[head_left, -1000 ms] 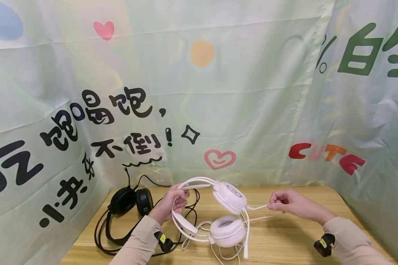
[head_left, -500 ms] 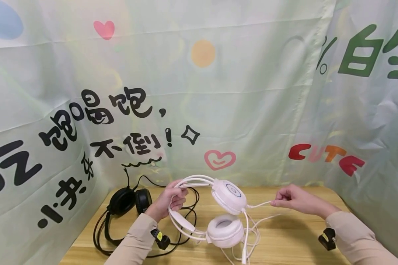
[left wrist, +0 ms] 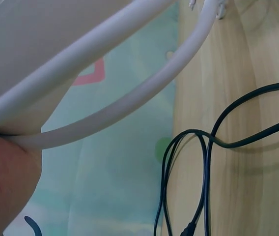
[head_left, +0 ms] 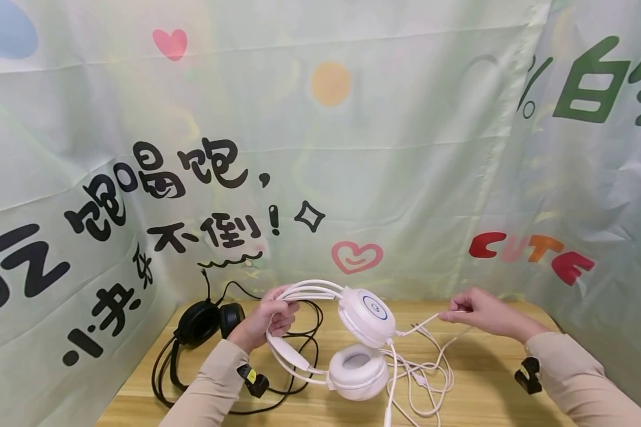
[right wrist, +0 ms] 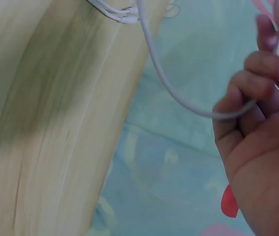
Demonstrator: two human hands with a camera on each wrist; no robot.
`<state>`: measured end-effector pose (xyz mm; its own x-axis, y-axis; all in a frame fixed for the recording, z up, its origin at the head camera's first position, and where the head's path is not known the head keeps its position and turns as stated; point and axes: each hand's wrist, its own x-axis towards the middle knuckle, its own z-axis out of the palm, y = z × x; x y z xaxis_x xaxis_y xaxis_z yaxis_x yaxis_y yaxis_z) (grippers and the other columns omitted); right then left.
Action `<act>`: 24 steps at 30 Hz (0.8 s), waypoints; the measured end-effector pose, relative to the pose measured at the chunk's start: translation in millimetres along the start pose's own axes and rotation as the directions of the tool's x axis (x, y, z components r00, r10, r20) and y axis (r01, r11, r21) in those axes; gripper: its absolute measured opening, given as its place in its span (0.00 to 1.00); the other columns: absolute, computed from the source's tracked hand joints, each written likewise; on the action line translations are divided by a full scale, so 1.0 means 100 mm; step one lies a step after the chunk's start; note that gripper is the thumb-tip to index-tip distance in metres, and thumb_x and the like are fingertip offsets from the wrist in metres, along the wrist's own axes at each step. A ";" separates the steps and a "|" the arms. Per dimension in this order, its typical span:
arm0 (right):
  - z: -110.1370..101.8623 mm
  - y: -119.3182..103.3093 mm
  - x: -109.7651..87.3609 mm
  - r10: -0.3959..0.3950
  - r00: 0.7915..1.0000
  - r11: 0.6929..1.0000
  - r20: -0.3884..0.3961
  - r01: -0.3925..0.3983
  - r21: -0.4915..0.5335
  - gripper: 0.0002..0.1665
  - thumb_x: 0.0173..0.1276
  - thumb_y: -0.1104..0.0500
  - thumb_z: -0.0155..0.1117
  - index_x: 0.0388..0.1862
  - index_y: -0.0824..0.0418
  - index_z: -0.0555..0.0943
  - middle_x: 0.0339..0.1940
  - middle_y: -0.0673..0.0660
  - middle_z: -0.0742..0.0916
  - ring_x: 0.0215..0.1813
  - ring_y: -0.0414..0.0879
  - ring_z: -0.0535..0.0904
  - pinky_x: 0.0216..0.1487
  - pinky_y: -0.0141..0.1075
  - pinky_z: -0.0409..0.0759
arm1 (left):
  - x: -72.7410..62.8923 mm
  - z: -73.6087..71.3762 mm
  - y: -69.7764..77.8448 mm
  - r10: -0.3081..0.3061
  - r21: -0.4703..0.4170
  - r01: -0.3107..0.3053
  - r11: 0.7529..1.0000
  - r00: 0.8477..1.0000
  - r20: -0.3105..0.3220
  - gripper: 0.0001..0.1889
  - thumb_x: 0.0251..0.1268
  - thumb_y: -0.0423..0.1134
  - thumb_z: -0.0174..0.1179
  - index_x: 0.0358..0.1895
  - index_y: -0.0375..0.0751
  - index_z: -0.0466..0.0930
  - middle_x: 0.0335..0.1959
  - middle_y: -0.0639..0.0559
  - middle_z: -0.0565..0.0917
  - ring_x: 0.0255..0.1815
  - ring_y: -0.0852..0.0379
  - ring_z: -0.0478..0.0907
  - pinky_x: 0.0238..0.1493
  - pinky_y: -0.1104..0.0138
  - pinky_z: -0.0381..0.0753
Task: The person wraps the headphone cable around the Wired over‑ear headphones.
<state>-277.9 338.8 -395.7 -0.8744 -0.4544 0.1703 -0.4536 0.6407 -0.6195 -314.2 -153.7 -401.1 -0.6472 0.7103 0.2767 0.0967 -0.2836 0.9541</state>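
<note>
My left hand [head_left: 264, 320] grips the headband of a white headset [head_left: 371, 314] and holds it above the table, ear cups to the right. One cup shows its outer face with a round logo; the lower one shows its cushion. A microphone boom [head_left: 391, 385] points downward. In the left wrist view, the headband's tubes [left wrist: 129, 103] run out from the hand [left wrist: 7, 182]. To the right, my right hand [head_left: 478, 311] pinches the headset's white cable [head_left: 426, 323], drawn out from the upper cup. The right wrist view has the cable [right wrist: 166, 86] running into curled fingers.
Loose loops of white cord [head_left: 451, 379] lie right of the headset. A black headset [head_left: 197, 323] with its looped black cable [head_left: 315, 356] rests at the left of the wooden table [head_left: 491, 403]. Printed cloth [head_left: 406, 196] hangs behind and at both sides.
My right hand has moved slightly right and up, with the cable. The white cord's loops have come out from behind the headset towards the right. My left hand has shifted the headset slightly left.
</note>
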 end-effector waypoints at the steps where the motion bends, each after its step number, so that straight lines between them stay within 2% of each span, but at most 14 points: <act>1: -0.01 0.02 0.00 -0.020 1.000 1.000 0.012 0.020 0.012 0.20 0.77 0.53 0.70 0.25 0.56 0.76 0.20 0.39 0.65 0.23 0.30 0.58 0.25 0.31 0.62 | 0.00 0.00 0.01 -0.002 -0.001 0.002 1.000 1.000 0.001 0.25 0.59 0.23 0.44 0.59 0.42 0.77 0.17 0.60 0.58 0.12 0.62 0.49 0.11 0.66 0.43; 5: -0.03 0.06 0.02 -0.075 0.996 0.997 0.038 0.074 0.022 0.10 0.78 0.58 0.67 0.33 0.53 0.85 0.23 0.38 0.75 0.26 0.29 0.62 0.25 0.32 0.64 | 0.00 0.00 0.05 -0.015 0.011 0.015 1.000 1.000 0.001 0.25 0.56 0.23 0.45 0.56 0.45 0.78 0.17 0.60 0.58 0.12 0.62 0.49 0.12 0.64 0.43; 7: -0.03 0.07 0.03 -0.078 0.996 0.997 0.042 0.077 0.016 0.08 0.78 0.59 0.67 0.37 0.52 0.88 0.25 0.38 0.79 0.27 0.29 0.64 0.26 0.32 0.66 | 0.00 0.01 0.07 -0.018 0.022 0.018 1.000 1.000 0.007 0.25 0.55 0.23 0.45 0.54 0.46 0.79 0.18 0.59 0.58 0.11 0.61 0.49 0.11 0.64 0.43; 9: -0.03 0.08 0.04 -0.058 0.997 0.998 0.046 0.057 0.006 0.08 0.78 0.58 0.67 0.36 0.52 0.88 0.24 0.39 0.78 0.27 0.29 0.64 0.26 0.32 0.66 | 0.00 0.03 0.10 -0.023 0.033 0.022 0.999 1.000 0.017 0.24 0.55 0.24 0.45 0.52 0.46 0.79 0.18 0.58 0.59 0.11 0.61 0.49 0.11 0.64 0.44; 13: -0.03 0.06 0.08 0.004 0.999 1.000 0.036 -0.003 -0.027 0.19 0.77 0.53 0.69 0.25 0.54 0.79 0.18 0.40 0.67 0.23 0.30 0.58 0.25 0.31 0.63 | 0.02 0.06 0.15 -0.013 0.065 0.009 0.998 0.998 0.063 0.22 0.55 0.24 0.45 0.51 0.45 0.78 0.19 0.58 0.60 0.11 0.60 0.50 0.10 0.65 0.46; 18: 0.02 -0.02 0.20 0.059 0.998 0.987 -0.015 -0.060 -0.149 0.34 0.71 0.45 0.75 0.17 0.53 0.63 0.15 0.40 0.60 0.21 0.33 0.52 0.26 0.30 0.60 | 0.04 0.13 0.21 -0.016 0.132 0.003 0.991 0.995 0.098 0.21 0.55 0.24 0.44 0.51 0.40 0.75 0.22 0.60 0.64 0.12 0.64 0.54 0.10 0.68 0.50; 21: 0.06 -0.09 0.30 0.138 0.989 0.959 -0.054 -0.147 -0.244 0.40 0.65 0.37 0.78 0.15 0.49 0.58 0.15 0.41 0.57 0.21 0.36 0.49 0.25 0.31 0.54 | 0.06 0.18 0.25 -0.036 0.179 0.017 0.984 0.994 0.103 0.14 0.55 0.24 0.45 0.46 0.33 0.70 0.24 0.60 0.67 0.13 0.67 0.57 0.11 0.70 0.53; 24: 0.09 -0.17 0.40 0.215 0.972 0.905 -0.096 -0.235 -0.354 0.45 0.57 0.25 0.76 0.14 0.47 0.55 0.15 0.42 0.55 0.22 0.38 0.47 0.25 0.33 0.49 | 0.08 0.24 0.29 -0.050 0.234 0.022 0.972 0.992 0.114 0.10 0.54 0.24 0.45 0.40 0.27 0.63 0.24 0.59 0.67 0.13 0.67 0.59 0.12 0.71 0.55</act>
<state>-304.3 304.5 -385.1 -0.9639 -0.2443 0.1058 -0.2658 0.9060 -0.3293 -298.4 -140.3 -368.8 -0.5608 0.7925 0.2397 0.2569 -0.1086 0.9603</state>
